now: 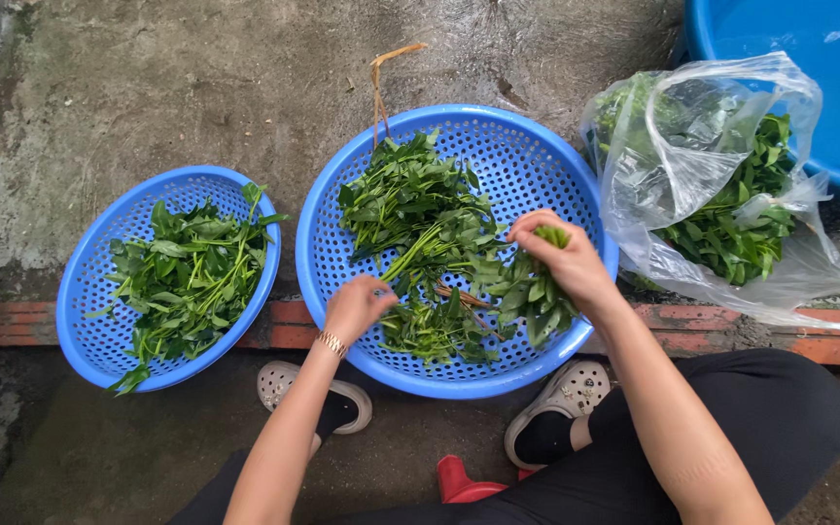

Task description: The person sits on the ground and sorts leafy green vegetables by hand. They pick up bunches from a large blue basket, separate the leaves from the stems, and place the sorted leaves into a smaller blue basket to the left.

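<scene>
A large blue perforated basket [527,165] in the middle holds a pile of leafy green stems [420,209]. My right hand [561,258] is closed around a bunch of these greens [535,297] at the basket's right side. My left hand [357,306], with a gold bracelet on the wrist, pinches stems near the basket's front left. A smaller blue basket [99,331] on the left holds more greens [192,277].
A clear plastic bag [673,185] full of greens lies at the right. A big blue tub [809,78] stands at the top right. The baskets rest over a red brick edge [284,326] on rough concrete. My two light clogs [576,389] and a red stool part [459,481] are below.
</scene>
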